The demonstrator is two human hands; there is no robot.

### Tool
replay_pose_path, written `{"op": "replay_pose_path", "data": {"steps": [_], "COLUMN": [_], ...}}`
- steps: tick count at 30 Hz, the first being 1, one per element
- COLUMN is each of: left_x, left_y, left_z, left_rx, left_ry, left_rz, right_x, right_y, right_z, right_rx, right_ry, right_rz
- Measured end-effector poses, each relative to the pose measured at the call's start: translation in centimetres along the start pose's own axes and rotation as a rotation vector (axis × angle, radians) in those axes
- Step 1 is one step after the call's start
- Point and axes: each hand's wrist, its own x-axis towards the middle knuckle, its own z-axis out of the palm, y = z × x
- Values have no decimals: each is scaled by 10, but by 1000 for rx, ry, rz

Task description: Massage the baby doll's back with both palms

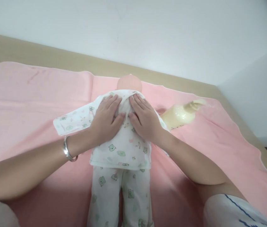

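Observation:
A baby doll [130,82] lies stretched out on a pink cloth, its bald head at the far end and no face showing. It wears a white top [121,154] and matching trousers [102,192] printed with small green and pink animals. My left hand [107,118] is flat on the upper left of the top, its fingers pointing away from me. On the upper right my right hand [145,118] rests the same way, the two thumbs close together. Both hands press on the fabric without gripping it. One sleeve reaches out to the left; the other is partly behind my right forearm.
A pale yellow bottle [180,115] with a narrow neck lies on its side right of the doll. The pink cloth [41,94] covers most of a tan surface [53,52], which meets a white wall [135,34] at the back.

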Motion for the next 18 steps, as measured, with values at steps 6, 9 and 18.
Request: {"op": "replay_pose_path", "data": {"steps": [6, 9, 18], "left_x": [-14, -13, 3], "left_y": [29, 33, 3], "left_z": [-17, -23, -5], "left_rx": [88, 59, 21], "left_ry": [-106, -168, -36], "left_rz": [-14, -78, -96], "right_x": [-1, -1, -5], "right_y": [2, 2, -6], "right_z": [5, 4, -2], "right_rx": [3, -2, -105], "right_ry": [3, 0, 12], "right_rz": [-22, -37, -72]}}
